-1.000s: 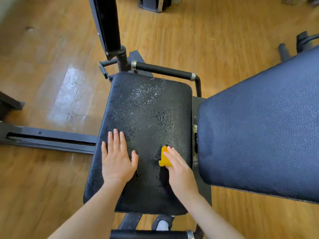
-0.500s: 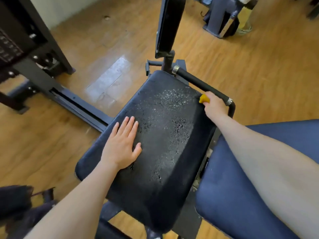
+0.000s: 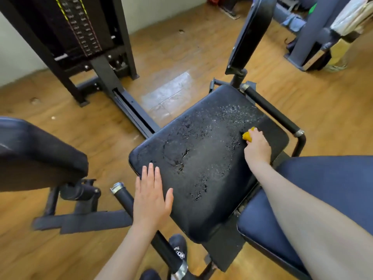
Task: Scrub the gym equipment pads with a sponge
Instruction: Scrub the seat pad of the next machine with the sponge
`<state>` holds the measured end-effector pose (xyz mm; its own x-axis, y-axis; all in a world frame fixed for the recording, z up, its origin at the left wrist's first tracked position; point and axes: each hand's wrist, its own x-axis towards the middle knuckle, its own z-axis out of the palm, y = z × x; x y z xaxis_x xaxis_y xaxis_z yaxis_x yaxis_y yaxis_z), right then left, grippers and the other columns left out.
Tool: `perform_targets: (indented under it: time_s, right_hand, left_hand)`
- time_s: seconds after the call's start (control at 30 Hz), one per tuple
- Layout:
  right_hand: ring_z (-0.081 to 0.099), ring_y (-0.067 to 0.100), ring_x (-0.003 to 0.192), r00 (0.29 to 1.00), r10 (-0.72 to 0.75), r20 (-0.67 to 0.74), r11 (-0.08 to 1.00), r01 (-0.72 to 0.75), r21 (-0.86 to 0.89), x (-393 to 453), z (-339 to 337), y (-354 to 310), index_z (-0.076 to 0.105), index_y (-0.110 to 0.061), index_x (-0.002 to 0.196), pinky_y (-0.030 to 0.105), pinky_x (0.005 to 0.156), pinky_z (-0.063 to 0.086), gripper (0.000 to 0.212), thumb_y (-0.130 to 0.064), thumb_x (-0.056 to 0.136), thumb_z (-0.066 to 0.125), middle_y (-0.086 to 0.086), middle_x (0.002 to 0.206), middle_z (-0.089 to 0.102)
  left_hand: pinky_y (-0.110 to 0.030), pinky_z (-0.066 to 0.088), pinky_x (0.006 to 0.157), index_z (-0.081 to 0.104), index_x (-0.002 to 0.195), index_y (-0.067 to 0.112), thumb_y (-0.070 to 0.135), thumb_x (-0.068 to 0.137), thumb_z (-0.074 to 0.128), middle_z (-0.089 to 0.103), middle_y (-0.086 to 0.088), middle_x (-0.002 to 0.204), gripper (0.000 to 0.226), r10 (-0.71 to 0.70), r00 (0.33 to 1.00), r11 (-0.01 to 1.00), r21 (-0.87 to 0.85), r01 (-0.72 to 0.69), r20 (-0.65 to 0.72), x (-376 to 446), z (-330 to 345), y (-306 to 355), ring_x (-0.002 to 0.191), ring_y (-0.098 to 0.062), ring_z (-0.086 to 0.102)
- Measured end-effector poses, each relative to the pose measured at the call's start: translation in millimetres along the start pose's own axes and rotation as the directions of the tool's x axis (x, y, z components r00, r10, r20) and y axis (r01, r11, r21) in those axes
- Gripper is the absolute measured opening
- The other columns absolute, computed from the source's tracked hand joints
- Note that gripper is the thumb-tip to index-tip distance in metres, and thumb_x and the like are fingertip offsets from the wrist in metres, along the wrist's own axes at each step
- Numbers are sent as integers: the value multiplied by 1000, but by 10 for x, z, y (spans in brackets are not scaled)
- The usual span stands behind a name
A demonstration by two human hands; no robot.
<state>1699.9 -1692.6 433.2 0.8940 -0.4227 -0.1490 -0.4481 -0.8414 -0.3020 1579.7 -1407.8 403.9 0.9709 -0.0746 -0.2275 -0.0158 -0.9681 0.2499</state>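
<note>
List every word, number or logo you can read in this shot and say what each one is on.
None can be read.
Weight stack: rows of small marks down the plates, likely numbers, too blurred to read.
Weight stack frame: a short pale label, too small to read.
Shoe: a white pattern or logo, not readable as text.
Seat pad, sponge: no text visible.

Black seat pad [image 3: 203, 166], cracked vinyl w/ white foam specks, tilted, yellow sponge [image 3: 247, 136] pressed on its far-right part, blue pad [image 3: 327, 190] beside at right
</note>
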Motion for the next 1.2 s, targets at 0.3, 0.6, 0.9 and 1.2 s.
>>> perform_targets:
  time_s: [0.3,0.6,0.9,1.2]
  right_hand:
    - [29,27,135,995,-93,25,995,94,-33,-751,201,-323,46,-7,130,39,97,36,42,6,90,39,12,144,38]
    - [25,21,139,958,-267,107,963,269,-10,-1731,499,-574,37,-14,140,30,104,30,51,1,92,39,7,149,31]
    - [18,23,143,806,-534,255,843,530,90,-2306,504,-499,36,-11,142,28,113,20,58,-7,88,57,2,153,24]
    - [29,16,138,960,-267,88,926,230,300,-1535,338,-422,47,-10,135,22,107,22,40,-4,95,43,3,145,41]
  left_hand:
    - [-44,5,114,12,150,1,80,69,20,0,-16,158,113,61,991,998,-11,-60,119,-427,107,-33,145,-28,-10]
    - [-44,-5,117,-17,148,6,81,75,43,-26,-11,155,121,19,977,1000,10,-22,213,-503,-87,26,143,-26,-23]
    - [-44,-4,117,-15,149,4,76,73,53,-24,-12,156,124,39,977,999,17,-44,211,-486,-94,24,144,-26,-20]
    - [-45,-6,116,-14,149,7,79,69,54,-25,-11,156,128,45,979,999,12,-49,198,-495,-95,-8,144,-25,-21]
